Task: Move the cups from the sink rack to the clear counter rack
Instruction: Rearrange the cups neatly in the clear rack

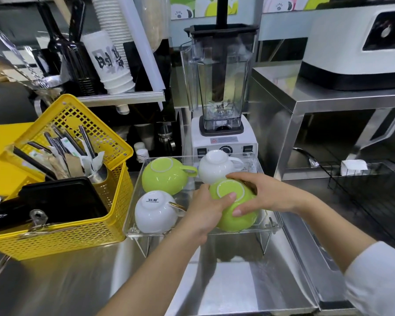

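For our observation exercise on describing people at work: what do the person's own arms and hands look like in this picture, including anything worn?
Both hands, the left hand and the right hand, are bare: no gloves, rings or watch show. The left forearm is uncovered as far as the frame shows it. The right arm wears a white long sleeve, its cuff pushed up the forearm, leaving the wrist bare. No markings on the sleeve are visible.

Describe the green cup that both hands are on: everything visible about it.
The near green cup looks like glossy glazed ceramic, lime green with a white foot ring on its base. It is upside down, tilted, at the front right of the clear rack. The left hand and the right hand clasp it from either side, thumbs on the base. Its handle is hidden. A white cup sits just behind.
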The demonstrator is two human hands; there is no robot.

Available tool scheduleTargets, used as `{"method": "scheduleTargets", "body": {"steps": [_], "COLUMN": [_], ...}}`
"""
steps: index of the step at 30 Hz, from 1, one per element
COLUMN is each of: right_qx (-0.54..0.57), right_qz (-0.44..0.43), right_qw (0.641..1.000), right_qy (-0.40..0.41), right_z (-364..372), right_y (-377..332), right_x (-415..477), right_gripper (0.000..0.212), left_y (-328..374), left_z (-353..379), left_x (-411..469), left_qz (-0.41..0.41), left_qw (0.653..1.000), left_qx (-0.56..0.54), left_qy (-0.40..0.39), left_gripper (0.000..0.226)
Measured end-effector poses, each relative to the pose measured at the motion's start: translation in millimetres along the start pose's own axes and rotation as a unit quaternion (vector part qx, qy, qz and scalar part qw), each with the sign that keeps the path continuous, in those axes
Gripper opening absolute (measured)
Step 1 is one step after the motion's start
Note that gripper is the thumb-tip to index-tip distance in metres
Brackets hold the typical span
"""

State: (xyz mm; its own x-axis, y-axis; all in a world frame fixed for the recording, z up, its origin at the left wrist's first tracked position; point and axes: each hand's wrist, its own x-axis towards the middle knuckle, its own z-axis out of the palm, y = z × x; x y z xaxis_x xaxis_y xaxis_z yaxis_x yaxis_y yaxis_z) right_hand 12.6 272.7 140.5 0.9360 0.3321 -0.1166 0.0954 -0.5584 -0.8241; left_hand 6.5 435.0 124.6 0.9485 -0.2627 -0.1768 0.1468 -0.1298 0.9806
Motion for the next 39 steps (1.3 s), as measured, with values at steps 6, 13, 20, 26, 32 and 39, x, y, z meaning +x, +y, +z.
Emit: {"method": "scheduleTargets", "body": {"steps": [6,13,20,26,32,39], "right_qx": [-0.07,-0.107,-0.13,-0.124,-0.106,-0.099], "right_qz": [0.001,-0.019,-0.006,-0.015,-0.022,-0.022], "right_qw": [0.998,0.991,0.986,0.986,0.989,0.991], "right_qy": [0.008,0.084,0.105,0.107,0.096,0.088], "right_z": [-0.6,-21.7,-20.0,-21.9,-24.1,-26.3], "right_y": [-0.9,13.0,29.2,31.9,30.5,31.4], "right_x": [-2.6,-27.9,-32.0,-26.6,-24.2,-23.5], "right_gripper": [0.084,0.05,0.023,0.021,0.023,0.022], "left_y": [0.8,-5.8,-9.7,-7.7,-7.4,-6.2], "left_z": [-2.8,-8.5,-6.9,-7.1,-4.7,-3.9], "left_x": [-4.3,-1.3,1.4,0.0,-1.8,-3.1], "left_qz": [0.063,0.109,0.149,0.165,0.166,0.155], "left_qw": [0.992,0.968,0.951,0.936,0.929,0.93], "left_qx": [0.111,0.225,0.269,0.31,0.328,0.331], "left_qy": [0.012,0.026,-0.021,0.023,0.038,0.039], "left_gripper": [0.016,0.073,0.067,0.069,0.07,0.069]}}
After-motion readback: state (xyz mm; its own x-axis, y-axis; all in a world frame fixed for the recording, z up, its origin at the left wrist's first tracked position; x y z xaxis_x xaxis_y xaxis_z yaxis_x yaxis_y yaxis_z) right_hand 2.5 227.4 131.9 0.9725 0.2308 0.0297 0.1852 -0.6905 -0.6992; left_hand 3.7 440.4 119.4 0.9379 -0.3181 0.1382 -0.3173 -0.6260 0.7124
